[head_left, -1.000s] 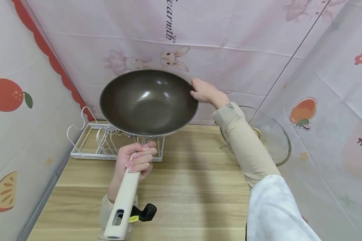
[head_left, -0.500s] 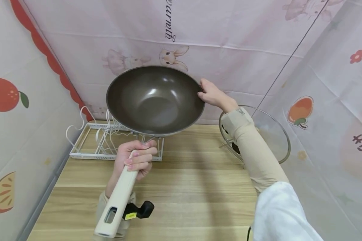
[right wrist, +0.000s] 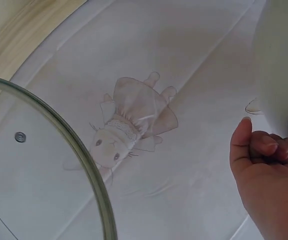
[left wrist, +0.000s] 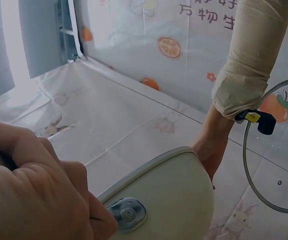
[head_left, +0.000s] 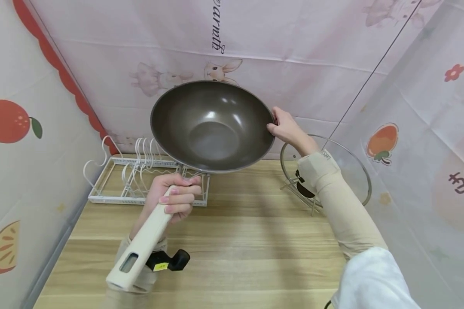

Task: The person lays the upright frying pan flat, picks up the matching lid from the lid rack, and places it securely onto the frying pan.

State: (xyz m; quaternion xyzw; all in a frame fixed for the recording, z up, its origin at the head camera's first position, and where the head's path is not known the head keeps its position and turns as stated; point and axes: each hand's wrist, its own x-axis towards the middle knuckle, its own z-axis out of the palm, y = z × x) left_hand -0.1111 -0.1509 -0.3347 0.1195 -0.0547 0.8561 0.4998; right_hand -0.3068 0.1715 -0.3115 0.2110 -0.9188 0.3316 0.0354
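A wok [head_left: 214, 137] with a dark brown inside and a cream outside is held up in the air, tilted so that its inside faces me in the head view. My left hand [head_left: 175, 195] wraps round the cream handle [head_left: 145, 240] close to the bowl; a metal bracket [left wrist: 128, 215] joins the bowl beside that hand in the left wrist view. On the far right edge of the wok, my right hand [head_left: 291, 128] grips the rim area, thumb on the near side. The right wrist view shows its curled fingers [right wrist: 269, 145] at the cream outer wall.
Behind and left, a white wire rack [head_left: 117, 199] stands on the wooden table [head_left: 236, 240], partly overlapped by the wok. At the right a glass lid [head_left: 346, 171] leans upright in a small stand [head_left: 313, 206], beside my right sleeve. Printed cloth walls [head_left: 317, 56] enclose the back and sides.
The wok has moved to the right and slightly up, both hands still gripping it. Its handle end has swung left, and the right arm has shifted right, further in front of the lid.
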